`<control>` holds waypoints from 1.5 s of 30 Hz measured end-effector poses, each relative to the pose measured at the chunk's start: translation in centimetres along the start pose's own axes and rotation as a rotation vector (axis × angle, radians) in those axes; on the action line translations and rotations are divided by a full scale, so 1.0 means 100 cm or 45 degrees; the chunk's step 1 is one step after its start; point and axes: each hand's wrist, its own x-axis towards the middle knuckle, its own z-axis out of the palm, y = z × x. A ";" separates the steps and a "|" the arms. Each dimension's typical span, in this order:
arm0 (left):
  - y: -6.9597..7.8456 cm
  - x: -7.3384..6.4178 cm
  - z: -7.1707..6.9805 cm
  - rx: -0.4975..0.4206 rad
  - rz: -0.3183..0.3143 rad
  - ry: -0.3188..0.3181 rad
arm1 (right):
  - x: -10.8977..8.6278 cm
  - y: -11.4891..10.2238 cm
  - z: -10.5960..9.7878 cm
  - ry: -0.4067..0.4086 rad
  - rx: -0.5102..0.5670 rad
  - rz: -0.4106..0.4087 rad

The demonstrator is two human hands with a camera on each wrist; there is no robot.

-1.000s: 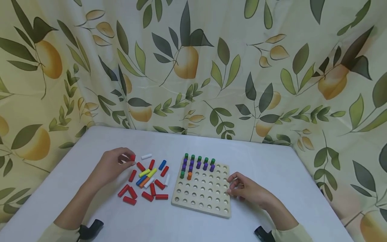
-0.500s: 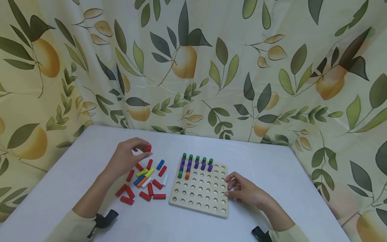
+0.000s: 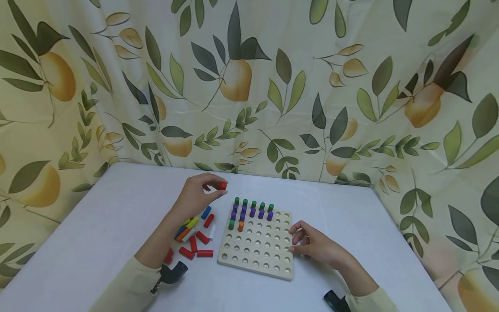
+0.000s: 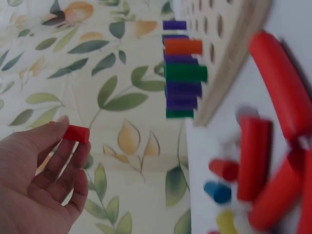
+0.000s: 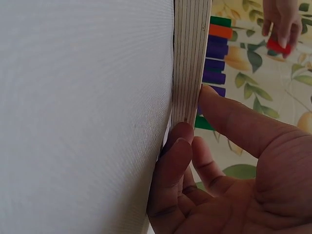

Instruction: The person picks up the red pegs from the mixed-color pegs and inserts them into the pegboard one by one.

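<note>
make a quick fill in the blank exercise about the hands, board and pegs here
While the right hand holds the board by its edge, the left hand pinches a peg coloured ____.
The board's far row holds green pegs numbering ____.
The board has just one peg coloured ____.

Missing words: red; five; orange.
</note>
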 end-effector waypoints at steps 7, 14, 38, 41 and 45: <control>0.019 0.015 0.033 -0.094 -0.001 -0.074 | 0.000 0.002 0.000 0.004 0.001 0.008; 0.035 0.024 0.060 -0.165 -0.032 -0.110 | -0.001 -0.001 0.000 -0.001 -0.017 0.019; 0.052 0.045 0.117 -0.282 -0.066 -0.334 | 0.001 -0.004 -0.001 -0.006 -0.052 0.018; 0.049 0.048 0.122 -0.270 -0.102 -0.351 | 0.002 -0.004 -0.001 -0.011 -0.048 0.022; 0.046 0.048 0.127 -0.250 -0.168 -0.360 | 0.002 -0.004 -0.002 -0.014 -0.048 0.016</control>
